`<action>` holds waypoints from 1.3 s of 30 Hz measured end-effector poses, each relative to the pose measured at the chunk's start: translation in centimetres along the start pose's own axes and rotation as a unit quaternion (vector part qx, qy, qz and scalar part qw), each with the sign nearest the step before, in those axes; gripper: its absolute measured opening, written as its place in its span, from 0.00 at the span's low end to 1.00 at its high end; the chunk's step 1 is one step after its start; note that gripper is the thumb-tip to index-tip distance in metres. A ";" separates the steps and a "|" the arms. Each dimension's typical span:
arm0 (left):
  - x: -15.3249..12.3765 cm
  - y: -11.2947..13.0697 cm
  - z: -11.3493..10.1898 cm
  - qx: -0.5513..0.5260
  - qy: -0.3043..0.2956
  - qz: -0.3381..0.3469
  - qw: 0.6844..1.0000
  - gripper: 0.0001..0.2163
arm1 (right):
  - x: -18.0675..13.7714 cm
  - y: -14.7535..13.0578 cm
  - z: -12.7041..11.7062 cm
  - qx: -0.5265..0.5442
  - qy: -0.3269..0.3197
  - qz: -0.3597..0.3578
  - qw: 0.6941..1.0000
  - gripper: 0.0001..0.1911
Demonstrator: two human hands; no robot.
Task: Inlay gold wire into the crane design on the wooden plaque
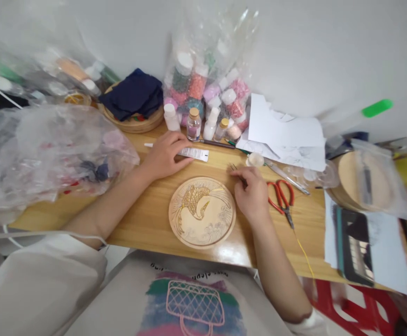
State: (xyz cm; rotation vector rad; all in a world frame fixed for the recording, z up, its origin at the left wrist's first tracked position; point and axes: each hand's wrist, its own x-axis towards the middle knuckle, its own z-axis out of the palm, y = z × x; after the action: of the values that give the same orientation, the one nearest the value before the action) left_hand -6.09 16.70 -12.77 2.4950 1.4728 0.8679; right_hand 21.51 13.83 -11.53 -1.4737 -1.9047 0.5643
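Note:
My left hand [166, 154] lies over a white tube [198, 154] with a narrow nozzle and small print. Its fingers are on the far side and its thumb on the near side. My right hand [254, 193] is closed around what look like tweezers [234, 168]; two thin metal tips show beyond the fingers, and the rest is hidden. Between the hands lies a round wooden board [203, 231] with a crane and wave design. Gold wire outlines part of the crane [194, 200]. Right of my right hand are red-handled pliers [282, 198], with yellow wire [304, 254] by their tip.
Small bottles [194, 123] and a plastic bag of colored jars [206, 88] stand behind. At left is a crumpled plastic bag [49, 149]; dark cloth [133, 95] rests on a round wooden piece. Papers [287, 135] and a dark phone-like object [355, 245] lie at right.

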 end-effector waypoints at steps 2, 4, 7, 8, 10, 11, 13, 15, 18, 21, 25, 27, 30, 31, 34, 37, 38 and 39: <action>0.0 -0.1 0.1 0.003 -0.006 -0.008 1.000 0.11 | 0.0 0.0 0.0 -0.027 0.007 -0.008 1.000 0.18; 0.1 -0.1 0.1 0.011 -0.013 -0.015 1.000 0.10 | -0.1 -0.1 -0.1 -0.051 0.019 -0.013 0.998 0.17; 0.1 -0.1 0.1 0.024 -0.017 -0.008 1.000 0.10 | -0.2 -0.2 -0.1 -0.064 0.045 -0.032 0.996 0.14; 0.1 -0.1 0.1 0.027 -0.017 -0.004 0.999 0.11 | -0.2 -0.3 0.0 -0.060 0.051 -0.042 0.996 0.13; 0.1 -0.1 0.1 0.032 -0.013 0.004 0.999 0.11 | -0.3 -0.4 0.2 -0.048 0.059 -0.061 0.995 0.12; 0.1 -0.2 0.1 0.034 -0.011 0.006 0.999 0.11 | -0.3 -0.4 0.3 -0.041 0.060 -0.068 0.995 0.11; 0.0 -0.2 0.2 0.035 -0.010 0.010 0.999 0.11 | -0.3 -0.5 0.4 -0.033 0.060 -0.073 0.995 0.10; 0.0 -0.2 0.2 0.035 -0.010 0.010 0.999 0.12 | -0.3 -0.5 0.3 -0.026 0.058 -0.076 0.995 0.10; 0.0 -0.3 0.2 0.033 -0.011 0.002 0.999 0.14 | -0.2 -0.7 0.0 -0.016 0.046 -0.080 0.996 0.09; 0.1 -0.3 0.2 0.028 -0.013 -0.008 0.999 0.14 | -0.2 -1.0 -0.4 -0.006 0.010 -0.092 0.996 0.10; 0.1 -0.2 0.2 0.027 -0.015 -0.019 0.999 0.12 | -0.1 -1.5 -1.0 0.002 -0.076 -0.130 0.989 0.08; 0.1 -0.2 0.2 0.027 -0.015 -0.023 0.999 0.13 | 0.0 -1.7 -1.3 -0.013 -0.116 -0.149 0.982 0.07; 0.1 -0.1 0.2 0.025 -0.017 -0.027 0.999 0.13 | 0.1 -1.6 -1.6 -0.026 -0.162 -0.184 0.969 0.07; 0.1 -0.1 0.2 0.026 -0.018 -0.026 0.999 0.13 | 0.1 -1.6 -1.6 -0.021 -0.171 -0.197 0.965 0.07; 0.1 -0.1 0.2 0.026 -0.018 -0.025 0.999 0.14 | 0.1 -1.5 -1.5 -0.020 -0.186 -0.215 0.958 0.07; 0.1 -0.1 0.2 0.026 -0.019 -0.026 0.999 0.14 | 0.0 -1.6 -1.4 -0.051 -0.204 -0.197 0.958 0.06; 0.1 -0.1 0.2 0.027 -0.018 -0.025 0.999 0.14 | 0.0 -1.6 -1.4 -0.058 -0.211 -0.188 0.958 0.06; 0.1 -0.1 0.2 0.029 -0.017 -0.023 0.999 0.14 | 0.0 -1.7 -1.4 -0.063 -0.215 -0.180 0.958 0.06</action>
State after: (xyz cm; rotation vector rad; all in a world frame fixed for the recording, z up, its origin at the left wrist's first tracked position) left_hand -6.01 16.89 -12.95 2.4937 1.5584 0.7811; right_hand 21.37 13.31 -9.43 -1.0925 -2.5194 0.6340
